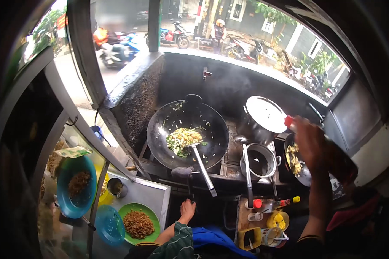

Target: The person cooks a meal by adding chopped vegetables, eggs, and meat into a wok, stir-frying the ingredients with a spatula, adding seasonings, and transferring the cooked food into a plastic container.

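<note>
At the lower middle, my left hand (187, 210) is closed round a dark handle that runs up to a cloth-wrapped grip at the near rim of a large black wok (212, 125). Chopped greens and yellow bits (183, 139) lie in the wok, with a metal ladle (203, 170) resting among them. On the right, my right hand (307, 144) is raised, slightly blurred, and wrapped round a dark bottle (339, 164) with a red cap. Beneath that hand, a second pan (294, 162) holds pale yellow food and is partly hidden.
A lidded steel pot (263, 114) and a small pot (259, 159) stand right of the wok. Sauce bottles and tubs fill a wooden tray (243, 216). At left are a green plate of fried rice (139, 222) and blue bowls (110, 224). Outside, a person (218, 34) stands near motorbikes.
</note>
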The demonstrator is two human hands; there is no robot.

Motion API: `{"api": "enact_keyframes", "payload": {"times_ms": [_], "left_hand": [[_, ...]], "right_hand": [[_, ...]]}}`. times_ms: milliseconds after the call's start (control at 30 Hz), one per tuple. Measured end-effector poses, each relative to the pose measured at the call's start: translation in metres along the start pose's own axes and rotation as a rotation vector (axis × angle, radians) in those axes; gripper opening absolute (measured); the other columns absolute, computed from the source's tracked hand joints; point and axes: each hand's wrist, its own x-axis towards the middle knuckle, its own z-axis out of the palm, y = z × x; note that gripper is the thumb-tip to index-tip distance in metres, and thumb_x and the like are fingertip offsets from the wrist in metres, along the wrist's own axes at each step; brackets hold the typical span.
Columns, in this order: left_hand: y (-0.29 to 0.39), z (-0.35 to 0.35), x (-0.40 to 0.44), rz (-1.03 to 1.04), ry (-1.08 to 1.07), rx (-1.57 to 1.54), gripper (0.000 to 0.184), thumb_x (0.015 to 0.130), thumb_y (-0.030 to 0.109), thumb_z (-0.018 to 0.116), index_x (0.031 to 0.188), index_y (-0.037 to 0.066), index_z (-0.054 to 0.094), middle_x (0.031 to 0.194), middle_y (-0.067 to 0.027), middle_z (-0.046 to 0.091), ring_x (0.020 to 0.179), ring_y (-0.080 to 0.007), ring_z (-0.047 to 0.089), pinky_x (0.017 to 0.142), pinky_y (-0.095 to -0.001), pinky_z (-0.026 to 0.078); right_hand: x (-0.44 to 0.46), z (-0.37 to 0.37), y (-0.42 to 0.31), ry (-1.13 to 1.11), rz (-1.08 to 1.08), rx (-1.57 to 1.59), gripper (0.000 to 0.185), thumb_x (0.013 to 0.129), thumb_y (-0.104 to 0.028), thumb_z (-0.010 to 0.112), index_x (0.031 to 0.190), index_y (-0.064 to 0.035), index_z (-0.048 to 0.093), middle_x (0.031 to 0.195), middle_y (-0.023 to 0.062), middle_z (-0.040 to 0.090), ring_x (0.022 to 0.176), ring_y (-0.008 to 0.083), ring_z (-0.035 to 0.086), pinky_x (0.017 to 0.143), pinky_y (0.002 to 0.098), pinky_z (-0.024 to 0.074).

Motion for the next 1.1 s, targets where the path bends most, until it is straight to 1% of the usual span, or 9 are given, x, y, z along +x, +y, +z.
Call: {"api": "enact_keyframes", "payload": {"times_ms": [67, 133, 200, 367, 567, 700, 800, 900, 1100], "left_hand": [[-0.002, 0.006, 0.002, -0.038, 0.002, 0.0, 0.033, 0.079, 0.025, 0.065, 0.097, 0.0, 0.057, 0.097, -0.026, 0.061, 0.095, -0.0412, 0.058, 0.081, -0.0466, 0.046], [-0.005, 0.008, 0.001, 0.065, 0.037, 0.065, 0.035, 0.078, 0.028, 0.066, 0.097, 0.0, 0.058, 0.097, -0.0261, 0.061, 0.095, -0.0417, 0.057, 0.082, -0.0463, 0.047], [-0.003, 0.003, 0.001, 0.044, 0.028, 0.023, 0.038, 0.077, 0.029, 0.067, 0.1, 0.0, 0.058, 0.097, -0.0253, 0.061, 0.095, -0.0411, 0.058, 0.081, -0.0461, 0.048], [-0.001, -0.031, -0.006, 0.015, -0.063, -0.21, 0.057, 0.077, 0.041, 0.068, 0.115, 0.0, 0.057, 0.1, -0.0203, 0.064, 0.095, -0.0337, 0.062, 0.085, -0.0383, 0.048], [0.01, -0.099, -0.045, -0.009, -0.179, -0.357, 0.051, 0.081, 0.041, 0.066, 0.112, 0.001, 0.06, 0.096, -0.0155, 0.066, 0.089, -0.0236, 0.064, 0.078, -0.0319, 0.05], [-0.003, -0.088, -0.051, -0.02, -0.149, -0.414, 0.05, 0.081, 0.039, 0.065, 0.113, 0.0, 0.059, 0.101, -0.0167, 0.066, 0.095, -0.0271, 0.064, 0.083, -0.0344, 0.049], [-0.014, -0.075, -0.05, 0.003, -0.186, -0.463, 0.047, 0.082, 0.037, 0.065, 0.111, 0.001, 0.061, 0.096, -0.0144, 0.067, 0.087, -0.0221, 0.065, 0.078, -0.031, 0.05], [-0.008, -0.072, -0.052, -0.046, -0.295, -0.609, 0.039, 0.084, 0.033, 0.065, 0.107, 0.001, 0.063, 0.086, -0.0066, 0.066, 0.075, -0.0106, 0.062, 0.069, -0.0245, 0.049], [-0.009, -0.078, -0.046, -0.017, -0.325, -0.572, 0.039, 0.085, 0.032, 0.064, 0.107, 0.0, 0.061, 0.086, -0.0064, 0.066, 0.075, -0.0114, 0.061, 0.069, -0.0251, 0.049]], "right_hand": [[0.032, 0.04, -0.018, -0.221, -0.101, -0.189, 0.024, 0.08, -0.009, 0.06, 0.103, -0.0142, 0.059, 0.094, 0.0105, 0.065, 0.08, 0.0267, 0.064, 0.067, 0.0362, 0.0464], [0.077, 0.047, -0.067, -0.719, 0.022, -0.229, 0.018, 0.081, -0.013, 0.059, 0.098, -0.0132, 0.063, 0.088, 0.0075, 0.068, 0.081, 0.0236, 0.066, 0.068, 0.0335, 0.0472], [0.094, 0.074, -0.087, -0.788, -0.07, -0.3, 0.014, 0.083, -0.016, 0.056, 0.093, -0.0143, 0.066, 0.088, 0.0036, 0.069, 0.086, 0.0195, 0.066, 0.069, 0.0325, 0.0484], [0.126, 0.124, -0.113, -0.798, -0.064, -0.247, 0.015, 0.084, -0.018, 0.058, 0.094, -0.0163, 0.069, 0.099, 0.0033, 0.068, 0.095, 0.0193, 0.065, 0.073, 0.0327, 0.0506], [0.141, 0.157, -0.124, -0.856, -0.009, -0.194, 0.021, 0.087, -0.021, 0.056, 0.103, -0.0159, 0.068, 0.107, 0.0007, 0.067, 0.099, 0.0191, 0.064, 0.073, 0.0391, 0.0529], [0.131, 0.169, -0.151, -0.956, -0.207, -0.151, 0.024, 0.087, -0.021, 0.055, 0.106, -0.0132, 0.066, 0.106, 0.0034, 0.067, 0.096, 0.0204, 0.065, 0.07, 0.042, 0.0538], [0.132, 0.172, -0.15, -0.849, -0.083, 0.048, 0.026, 0.087, -0.02, 0.054, 0.108, -0.0128, 0.066, 0.107, 0.0061, 0.066, 0.099, 0.0205, 0.064, 0.073, 0.0424, 0.0533], [0.121, 0.168, -0.15, -0.851, -0.144, 0.039, 0.023, 0.088, -0.02, 0.052, 0.103, -0.0115, 0.066, 0.103, 0.0067, 0.067, 0.097, 0.0219, 0.065, 0.076, 0.0396, 0.0528], [0.102, 0.154, -0.112, -0.677, 0.042, 0.308, 0.018, 0.089, -0.021, 0.05, 0.098, -0.0065, 0.053, 0.086, 0.0188, 0.066, 0.083, 0.0349, 0.065, 0.072, 0.0455, 0.0506]]}}
